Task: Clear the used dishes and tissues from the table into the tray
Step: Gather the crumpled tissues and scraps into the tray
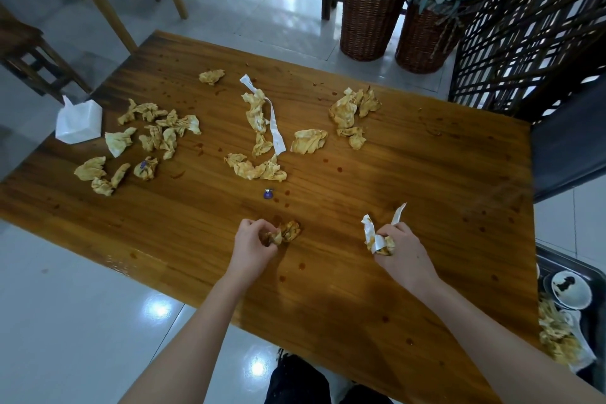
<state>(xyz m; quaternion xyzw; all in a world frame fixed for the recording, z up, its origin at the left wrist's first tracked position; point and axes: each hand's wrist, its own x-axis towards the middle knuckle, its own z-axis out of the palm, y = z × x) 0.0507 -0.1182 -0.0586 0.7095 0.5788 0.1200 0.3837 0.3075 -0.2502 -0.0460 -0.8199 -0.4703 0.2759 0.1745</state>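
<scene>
The left hand (252, 241) is pinching a stained, crumpled tissue (290, 230) on the counter (328, 292), just nearer than a small purple object (268, 194). The right hand (398, 249), to the right of that object, is clenching a wad of tissue and white paper strip (377, 241). More soiled tissues (308, 141) are lying scattered beyond the purple object. The tray (557, 264) is sitting far to its right, past the counter's edge, holding a bowl (570, 289).

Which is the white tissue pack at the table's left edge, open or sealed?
Open: a sheet pokes up from the top of the tissue pack.
</scene>
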